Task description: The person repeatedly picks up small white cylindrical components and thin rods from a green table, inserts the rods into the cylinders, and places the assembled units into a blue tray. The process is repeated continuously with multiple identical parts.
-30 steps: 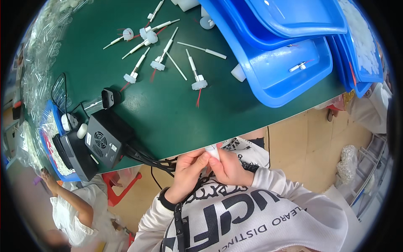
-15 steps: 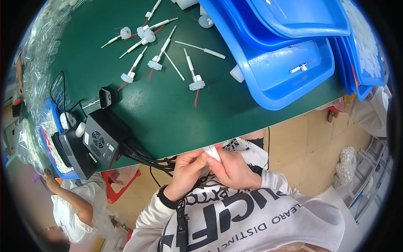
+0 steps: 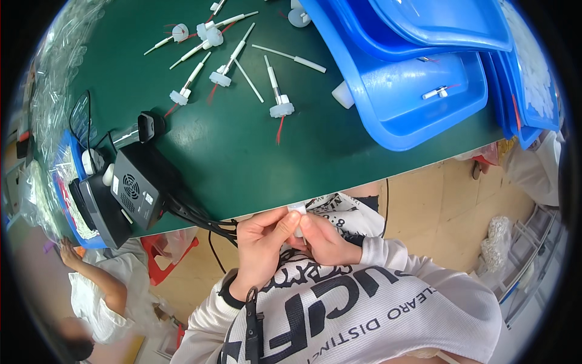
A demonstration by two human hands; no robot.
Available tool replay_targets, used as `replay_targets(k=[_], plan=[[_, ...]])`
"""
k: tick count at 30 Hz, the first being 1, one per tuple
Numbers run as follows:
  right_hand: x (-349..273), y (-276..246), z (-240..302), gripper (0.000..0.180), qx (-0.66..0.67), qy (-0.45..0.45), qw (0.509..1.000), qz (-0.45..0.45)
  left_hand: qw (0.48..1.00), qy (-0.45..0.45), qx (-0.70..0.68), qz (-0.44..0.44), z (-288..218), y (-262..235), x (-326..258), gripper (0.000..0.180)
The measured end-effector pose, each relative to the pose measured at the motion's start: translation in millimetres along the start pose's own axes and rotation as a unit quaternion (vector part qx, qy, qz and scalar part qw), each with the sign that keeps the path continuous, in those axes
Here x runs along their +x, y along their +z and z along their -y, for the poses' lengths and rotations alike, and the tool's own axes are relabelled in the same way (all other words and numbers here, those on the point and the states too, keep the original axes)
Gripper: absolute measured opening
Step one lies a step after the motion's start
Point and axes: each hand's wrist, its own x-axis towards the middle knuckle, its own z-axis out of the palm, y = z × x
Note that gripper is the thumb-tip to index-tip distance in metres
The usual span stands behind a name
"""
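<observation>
Below the green table's (image 3: 242, 164) near edge, the left hand (image 3: 260, 246) and right hand (image 3: 324, 239) pinch a small white part (image 3: 297, 210) together — drawn closer to the chest than a second ago, suggesting fitting continues. Beyond the grip lie white stemmed pieces (image 3: 276, 91) and blue trays (image 3: 412, 103).

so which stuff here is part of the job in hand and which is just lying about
In hand: small white part, pinched by left hand and right hand; white rod pieces on table; blue trays.

Lying about: black box, cables, plastic bags.
</observation>
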Motion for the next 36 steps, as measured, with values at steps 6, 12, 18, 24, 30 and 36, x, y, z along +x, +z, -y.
replay_targets(k=[6,12,18,24,30,36], plan=[[-5.6,-2.2,19.9,0.039,0.02,0.016,1.0,0.01,0.998,-0.031,0.002,0.049,-7.6,-0.9,2.3,0.023],[-13.1,3.9,27.6,0.041,-0.13,0.03,0.991,-0.017,0.996,-0.011,-0.044,0.073,4.3,-6.6,5.8,0.028],[-6.5,10.7,7.2,0.039,-0.133,-0.026,0.988,-0.069,0.992,-0.006,-0.096,0.079,8.8,-13.5,6.9,0.022],[-4.3,15.3,1.4,0.038,-0.097,-0.032,0.992,-0.08,0.991,0.011,-0.127,0.04,6.5,-8.4,4.7,0.021],[-3.0,14.0,-11.9,0.031,-0.115,-0.101,0.983,-0.1,0.992,0.022,-0.104,0.067,8.6,-11.5,4.2,0.017],[-4.3,22.8,-0.1,0.027,-0.02,-0.068,0.993,-0.093,0.994,0.009,-0.105,-0.009,7.0,-1.1,1.1,0.015]])
